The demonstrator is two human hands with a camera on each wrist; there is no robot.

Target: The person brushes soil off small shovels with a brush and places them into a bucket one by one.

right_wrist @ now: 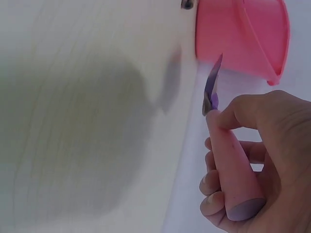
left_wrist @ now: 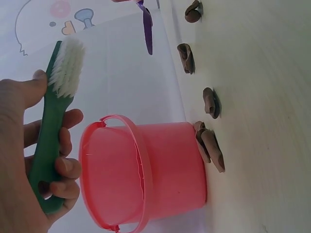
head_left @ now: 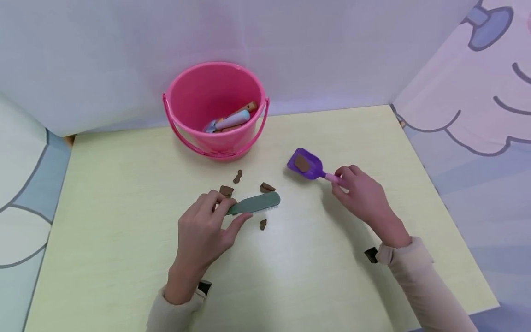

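Note:
My left hand grips a green brush by its handle, the white bristles facing down over the table in the head view. Beneath and around the brush lie several brown clay-like pieces, some of them curled. In my right hand is the pink handle of a small purple shovel. One flat brown piece rests in the shovel's scoop. A shadow in the right wrist view shows the shovel raised above the table.
A pink bucket with its handle hanging at the front stands at the back of the pale table. Tools with light-blue and wooden handles lie inside it. Cloth-like walls border the table behind and at both sides.

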